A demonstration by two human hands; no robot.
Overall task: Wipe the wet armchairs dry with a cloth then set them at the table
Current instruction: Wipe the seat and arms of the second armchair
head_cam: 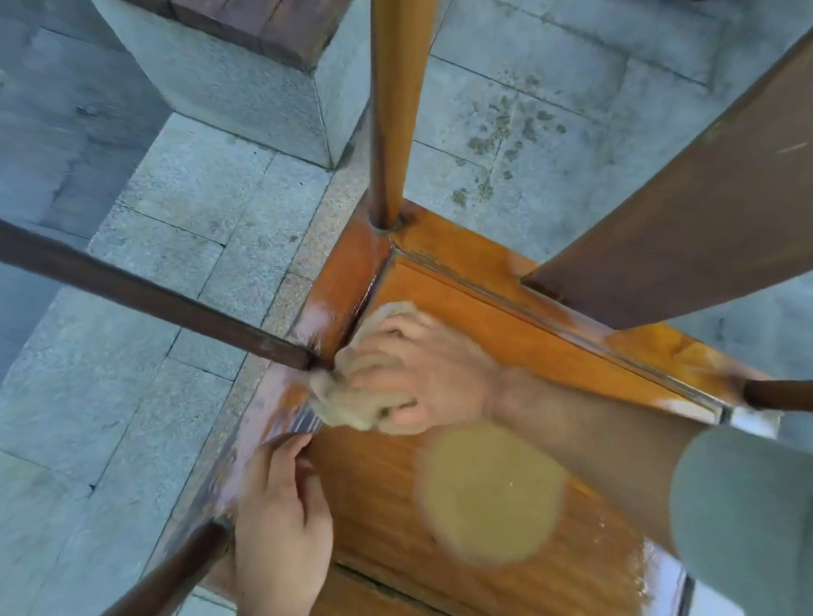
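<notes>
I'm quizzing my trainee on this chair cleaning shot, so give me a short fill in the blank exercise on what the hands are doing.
1. The right hand grips a beige ____ against the wooden seat.
2. The left hand rests on the seat's ____ edge.
3. The ground under the armchair is paved with grey stone ____.

Missing words: cloth; left; slabs

Right hand [411,377] reaches in from right edge, forearm bare, grey sleeve bunched near elbow. Palm down, fingers curled round wad of cloth [360,398], thumb tucked along near side. Left hand [281,529] comes up from bottom edge, back of hand toward camera. Fingers bent, fingertips [298,442] pressing on wet rim of armchair seat [271,423]. Hands close, not touching.
</notes>
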